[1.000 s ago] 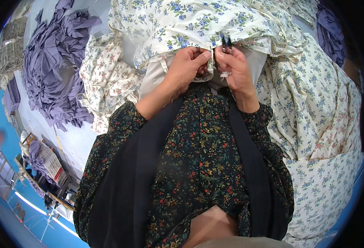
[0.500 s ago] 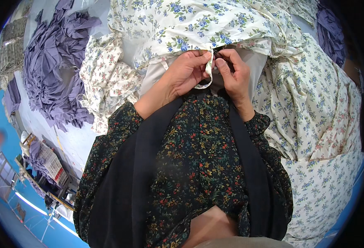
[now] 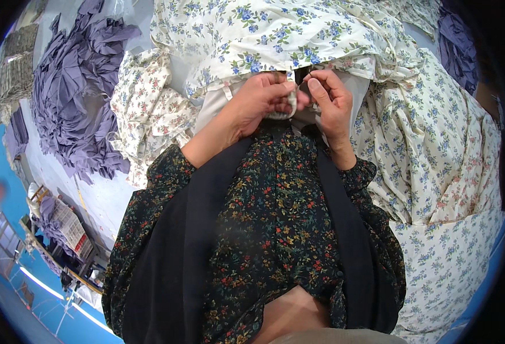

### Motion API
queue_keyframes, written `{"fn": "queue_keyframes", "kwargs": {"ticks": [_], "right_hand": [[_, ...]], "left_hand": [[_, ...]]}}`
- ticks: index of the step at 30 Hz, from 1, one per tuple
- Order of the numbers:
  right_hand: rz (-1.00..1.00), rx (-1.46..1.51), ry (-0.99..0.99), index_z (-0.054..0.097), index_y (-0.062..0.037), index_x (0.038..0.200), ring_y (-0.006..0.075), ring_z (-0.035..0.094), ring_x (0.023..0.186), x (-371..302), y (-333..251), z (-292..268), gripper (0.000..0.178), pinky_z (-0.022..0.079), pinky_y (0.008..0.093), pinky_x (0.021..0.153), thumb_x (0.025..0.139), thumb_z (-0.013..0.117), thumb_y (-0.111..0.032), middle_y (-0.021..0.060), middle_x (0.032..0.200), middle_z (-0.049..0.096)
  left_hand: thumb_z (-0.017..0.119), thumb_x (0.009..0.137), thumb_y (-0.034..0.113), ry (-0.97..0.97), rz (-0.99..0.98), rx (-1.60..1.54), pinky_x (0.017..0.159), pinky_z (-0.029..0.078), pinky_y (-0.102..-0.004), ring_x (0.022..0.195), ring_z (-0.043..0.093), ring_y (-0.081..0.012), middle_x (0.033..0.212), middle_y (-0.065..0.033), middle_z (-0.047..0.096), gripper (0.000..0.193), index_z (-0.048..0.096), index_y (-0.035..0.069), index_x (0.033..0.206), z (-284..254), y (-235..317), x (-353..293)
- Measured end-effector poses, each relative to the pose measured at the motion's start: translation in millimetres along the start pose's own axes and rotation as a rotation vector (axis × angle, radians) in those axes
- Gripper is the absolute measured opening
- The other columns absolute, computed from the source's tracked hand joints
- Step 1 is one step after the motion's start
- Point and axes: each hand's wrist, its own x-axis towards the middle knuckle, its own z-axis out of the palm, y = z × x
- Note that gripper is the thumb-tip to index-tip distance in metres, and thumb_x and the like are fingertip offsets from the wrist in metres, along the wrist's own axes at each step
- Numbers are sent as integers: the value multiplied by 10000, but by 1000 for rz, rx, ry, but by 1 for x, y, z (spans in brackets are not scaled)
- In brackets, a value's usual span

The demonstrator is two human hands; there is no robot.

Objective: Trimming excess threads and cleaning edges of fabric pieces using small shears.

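Across the worktop [image 3: 100, 198] in front of you, the blue-flowered cloth [image 3: 310, 31] is spreading toward your lap, its near edge lying just by your hands; a crumpled purple heap [image 3: 77, 92] is sitting well off to your left. The cloth is looking soft and limp, and you are probably handling something light at the edge but dragging with its bulk, so taking hold near the edge is likely giving you the best control. Your left hand [image 3: 258, 102] is bringing thumb and finger together, its grip clamping the narrow pale strip [image 3: 292, 102] close to that edge. Your right hand [image 3: 335, 106] is curling just beside it, thumb near forefinger; you cannot tell whether its grip is closing on anything. The strip is dangling in a loop between your hands, seemingly thin, bendy and easily twisting, so pinching it flat is suiting it.
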Motion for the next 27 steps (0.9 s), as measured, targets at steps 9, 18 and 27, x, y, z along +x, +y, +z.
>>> {"fn": "queue_keyframes", "kwargs": {"ticks": [9,18,27], "right_hand": [[-28,-49,44,614,-14,1006,57,531,705,7,-2,-2,192,421,205,623,945,613,-196,-9,785,610],[-433,-684,149,601,-72,953,242,649,636,24,-21,21,207,479,330,557,883,671,-254,83,749,652],[-632,-970,132,610,-85,933,260,618,591,29,-21,24,201,466,349,533,871,670,-267,69,729,643]], "left_hand": [[659,890,174,228,1183,1225,694,482,-293,755,626,-151,808,-61,680,163,649,12,871,1,43,-1],[583,963,265,191,332,189,642,431,-237,764,613,-102,868,-56,692,229,646,46,948,-23,47,22],[587,960,275,186,316,140,644,429,-234,770,622,-101,868,-50,694,235,650,49,960,-26,44,20]]}}
